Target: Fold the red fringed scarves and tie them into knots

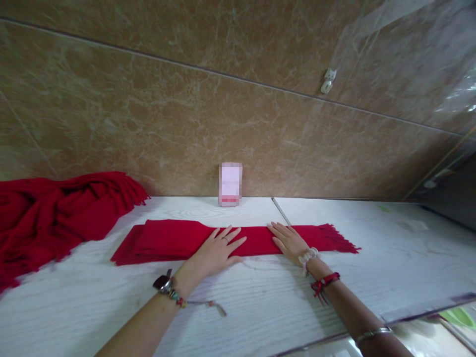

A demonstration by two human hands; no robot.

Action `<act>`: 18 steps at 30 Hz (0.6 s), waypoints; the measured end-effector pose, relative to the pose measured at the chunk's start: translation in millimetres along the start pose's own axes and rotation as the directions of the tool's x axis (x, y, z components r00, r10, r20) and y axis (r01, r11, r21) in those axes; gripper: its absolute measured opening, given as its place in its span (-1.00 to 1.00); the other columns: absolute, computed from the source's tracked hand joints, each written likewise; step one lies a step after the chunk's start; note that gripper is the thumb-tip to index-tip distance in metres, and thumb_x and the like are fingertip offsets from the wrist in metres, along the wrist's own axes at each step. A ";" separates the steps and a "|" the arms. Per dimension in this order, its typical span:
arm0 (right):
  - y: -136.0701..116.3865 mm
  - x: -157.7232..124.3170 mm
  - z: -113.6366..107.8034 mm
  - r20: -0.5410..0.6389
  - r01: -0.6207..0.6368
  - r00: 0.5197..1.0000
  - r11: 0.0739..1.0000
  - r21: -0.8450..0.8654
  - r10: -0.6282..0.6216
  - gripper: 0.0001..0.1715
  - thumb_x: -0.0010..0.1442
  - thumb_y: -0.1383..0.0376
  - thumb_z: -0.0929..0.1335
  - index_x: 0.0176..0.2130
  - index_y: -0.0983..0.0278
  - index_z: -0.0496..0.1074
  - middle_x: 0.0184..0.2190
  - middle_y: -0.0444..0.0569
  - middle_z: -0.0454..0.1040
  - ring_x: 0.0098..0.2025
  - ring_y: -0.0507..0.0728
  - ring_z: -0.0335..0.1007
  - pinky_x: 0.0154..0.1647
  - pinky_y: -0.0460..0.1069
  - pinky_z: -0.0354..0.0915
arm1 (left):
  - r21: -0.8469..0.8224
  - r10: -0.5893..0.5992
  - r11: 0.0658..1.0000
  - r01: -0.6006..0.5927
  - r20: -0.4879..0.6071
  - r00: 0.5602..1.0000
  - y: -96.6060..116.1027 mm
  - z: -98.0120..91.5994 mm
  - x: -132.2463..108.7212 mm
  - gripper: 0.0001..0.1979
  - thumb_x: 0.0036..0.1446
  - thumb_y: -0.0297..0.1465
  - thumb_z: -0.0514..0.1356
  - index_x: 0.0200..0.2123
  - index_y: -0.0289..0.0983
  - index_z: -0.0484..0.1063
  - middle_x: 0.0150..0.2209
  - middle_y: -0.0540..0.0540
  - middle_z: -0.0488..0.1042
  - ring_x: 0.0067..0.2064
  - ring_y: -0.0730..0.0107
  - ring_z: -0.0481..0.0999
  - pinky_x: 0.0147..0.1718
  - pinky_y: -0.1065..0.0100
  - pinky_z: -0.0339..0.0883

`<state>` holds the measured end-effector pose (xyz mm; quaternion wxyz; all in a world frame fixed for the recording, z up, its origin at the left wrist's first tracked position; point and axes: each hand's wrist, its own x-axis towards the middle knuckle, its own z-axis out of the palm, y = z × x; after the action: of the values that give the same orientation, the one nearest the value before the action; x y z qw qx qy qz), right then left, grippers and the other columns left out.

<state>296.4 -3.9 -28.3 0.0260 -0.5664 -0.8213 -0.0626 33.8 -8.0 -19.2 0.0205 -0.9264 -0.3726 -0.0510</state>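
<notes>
- Red scarf (256, 241) is lying in front of me as a long folded strip on the white tabletop (260, 312), running left to right beneath both my hands.
- Its left end is showing several stacked layers; its fringe is spreading at the right end, beyond my right hand (290, 243).
- My left hand (217, 250) is resting palm down near the strip's middle, fingers straight and spread wide, gripping nothing.
- My right hand is lying flat farther along, fingers extended with narrow gaps, only touching the cloth.
- A stretch of scarf is showing between the hands.
- A heap of red fringed cloth (67, 218) is lying rumpled at far left, near the folded end but apart from it.
- A pinkish upright object (230, 183) is standing by the brown marbled wall (167, 109); probably a phone, though blurring is hiding its detail.
</notes>
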 end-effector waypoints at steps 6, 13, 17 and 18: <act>-9.1 2.2 -12.0 0.016 -0.019 1.000 1.000 -0.007 0.019 -0.49 0.22 0.27 0.08 0.14 0.27 0.13 0.16 0.05 0.08 0.19 0.19 -0.06 0.14 0.23 -0.03 | -0.008 -0.019 1.000 0.019 -0.012 1.000 -0.8 1.1 -0.7 -0.41 0.15 -0.02 -0.15 0.18 -0.16 0.00 0.22 -0.11 -0.03 0.21 0.07 -0.05 0.07 -0.01 -0.11; -53.4 19.5 -21.6 -0.005 0.073 0.997 0.994 0.084 -0.073 -0.45 0.21 0.15 0.10 0.15 0.29 0.11 0.17 0.07 0.06 0.21 0.19 -0.11 0.14 0.24 -0.04 | 0.032 -0.056 0.998 0.056 0.003 0.998 -1.4 -7.2 -3.5 -0.34 0.14 0.00 -0.16 0.17 -0.30 0.02 0.18 -0.21 0.08 0.19 0.11 0.02 0.07 0.05 -0.04; -65.2 21.7 -9.9 0.009 0.095 0.995 0.993 0.071 -0.096 -0.43 0.21 0.17 0.11 0.16 0.34 0.08 0.17 0.08 0.05 0.20 0.20 -0.08 0.15 0.23 -0.06 | 0.045 -0.099 0.994 0.097 0.035 0.994 0.4 -7.6 -3.9 -0.31 0.13 0.01 -0.16 0.18 -0.36 0.01 0.19 -0.26 0.04 0.20 0.06 -0.01 0.07 0.01 -0.06; -65.4 21.3 -8.1 0.005 0.097 0.995 0.993 0.064 -0.097 -0.43 0.21 0.17 0.12 0.16 0.35 0.07 0.17 0.07 0.04 0.20 0.20 -0.09 0.15 0.23 -0.06 | 0.042 -0.099 0.994 0.097 0.046 0.994 0.7 -6.9 -3.8 -0.30 0.13 0.01 -0.16 0.18 -0.36 0.00 0.19 -0.26 0.03 0.20 0.06 -0.02 0.07 0.01 -0.07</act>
<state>227.5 -8.2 -22.7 0.0376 -0.5249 -0.8496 -0.0353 31.1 -11.7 -12.7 0.0272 -0.9073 -0.4191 -0.0223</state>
